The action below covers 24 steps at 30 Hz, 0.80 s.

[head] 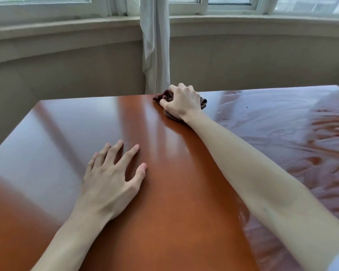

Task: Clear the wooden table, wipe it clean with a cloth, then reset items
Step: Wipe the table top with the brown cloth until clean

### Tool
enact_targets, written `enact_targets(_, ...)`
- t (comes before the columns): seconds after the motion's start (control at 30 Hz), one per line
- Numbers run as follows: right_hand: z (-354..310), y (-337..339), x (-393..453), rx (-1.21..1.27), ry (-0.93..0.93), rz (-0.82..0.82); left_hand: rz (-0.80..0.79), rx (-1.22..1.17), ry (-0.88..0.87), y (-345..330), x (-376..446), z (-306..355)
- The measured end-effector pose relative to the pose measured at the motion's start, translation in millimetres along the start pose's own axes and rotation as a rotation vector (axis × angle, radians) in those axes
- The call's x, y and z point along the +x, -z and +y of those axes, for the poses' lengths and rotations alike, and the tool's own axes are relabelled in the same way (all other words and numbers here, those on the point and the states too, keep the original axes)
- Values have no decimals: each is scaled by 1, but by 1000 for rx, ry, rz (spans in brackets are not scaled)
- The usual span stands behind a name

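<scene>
No brand, label or lettering shows anywhere in the head view. The bench (110,118) is smooth, glossy reddish-brown wood with a straight far edge, and pale bands of window light run across it. Its right part looks streaked and rippled, perhaps a wet film or a clear sheet; the blur makes it hard to say which.

The right hand (181,103) reaches out to the far edge, arm stretched long over the wood. Its fingers (171,89) curl down over a dark brown cloth (165,95), bunched into a soft, crumpled wad. The cloth sits pressed on the bench under the palm, poking out past the knuckles on the left, at the right side of the hand and near the wrist. So that grip is closed round the cloth.

The left hand (111,178) lies nearer the camera, palm down on the bare wood, fingers spread wide and flat, holding nothing. It is well apart from the cloth.

Behind the bench stand a plain beige wall, a sill and white window frames, and a pale grey curtain (155,45) hangs in soft folds just beyond the cloth.
</scene>
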State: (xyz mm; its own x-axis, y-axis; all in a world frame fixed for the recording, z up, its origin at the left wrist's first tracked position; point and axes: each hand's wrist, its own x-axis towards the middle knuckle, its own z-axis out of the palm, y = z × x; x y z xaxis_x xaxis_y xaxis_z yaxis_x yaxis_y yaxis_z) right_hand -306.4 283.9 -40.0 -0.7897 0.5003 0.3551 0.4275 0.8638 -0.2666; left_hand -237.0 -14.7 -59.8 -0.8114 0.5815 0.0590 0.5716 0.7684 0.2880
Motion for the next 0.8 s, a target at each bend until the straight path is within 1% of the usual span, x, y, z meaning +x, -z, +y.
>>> enact_targets(0.1, -5, 32, -80, 21, 71, -32, 6, 1, -10, 0, -2, 2)
enact_targets(0.33, -12, 123, -321, 85, 260, -39, -45, 3, -15, 0, -2, 0)
enact_targets(0.4, -10, 137, -355, 94, 296, -35, -48, 4, -16, 0, -2, 0)
enact_targets(0.43, -10, 139, -358, 93, 305, -32, -43, 8, -17, 0, -2, 1)
enact_targets(0.5, -11, 134, -343, 70, 304, -27, -26, 22, -29, 0, -2, 2)
enact_targets(0.57, -12, 118, -302, 30, 282, -19, -12, 28, -39, -2, -1, 1)
enact_targets(0.63, -10, 94, -242, 3, 232, -22, 1, 29, -44, -4, 0, 0)
enact_targets(0.8, -2, 25, -62, 14, 80, -11, 22, 39, -36, -7, 3, -4)
